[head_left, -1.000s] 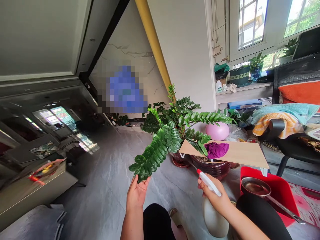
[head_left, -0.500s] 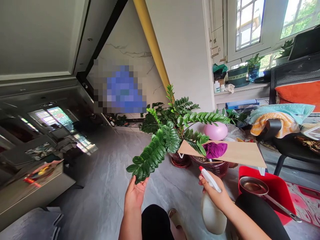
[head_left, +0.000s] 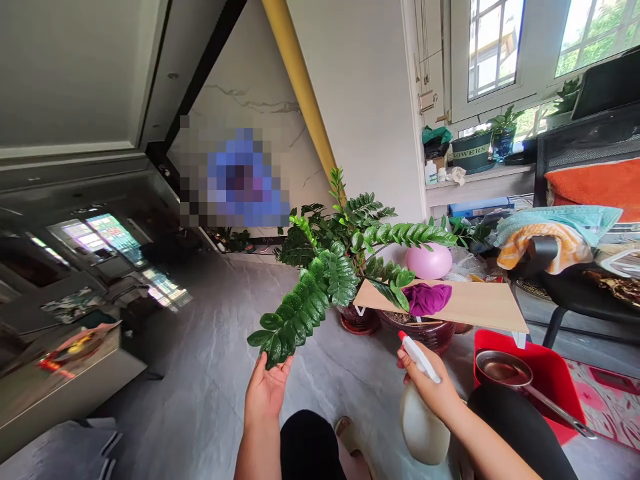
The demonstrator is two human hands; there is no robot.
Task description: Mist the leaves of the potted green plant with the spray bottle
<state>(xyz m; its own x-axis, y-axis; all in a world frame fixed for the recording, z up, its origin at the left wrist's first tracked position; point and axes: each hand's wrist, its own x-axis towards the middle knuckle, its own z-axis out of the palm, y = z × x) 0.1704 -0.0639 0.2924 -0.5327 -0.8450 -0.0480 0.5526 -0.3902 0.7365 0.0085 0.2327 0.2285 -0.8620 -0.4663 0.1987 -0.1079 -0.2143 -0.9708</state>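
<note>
Nearest, the left hand (head_left: 265,393) is open, palm up, its fingertips touching the tip of a long leafy frond (head_left: 300,310), while the right hand (head_left: 434,390) is closed around a white spray bottle (head_left: 423,417) whose red-tipped nozzle points toward the plant. Beyond them the frond arches back to a potted ZZ plant (head_left: 350,243) standing on the grey floor (head_left: 210,360), with a purple cloth (head_left: 425,298) on a wooden board (head_left: 480,305) just behind, and a red tub (head_left: 550,380) holding a metal ladle (head_left: 505,370) to the right.

Purple cloth (head_left: 426,298) on board (head_left: 480,304); perhaps a pan (head_left: 503,369).
</note>
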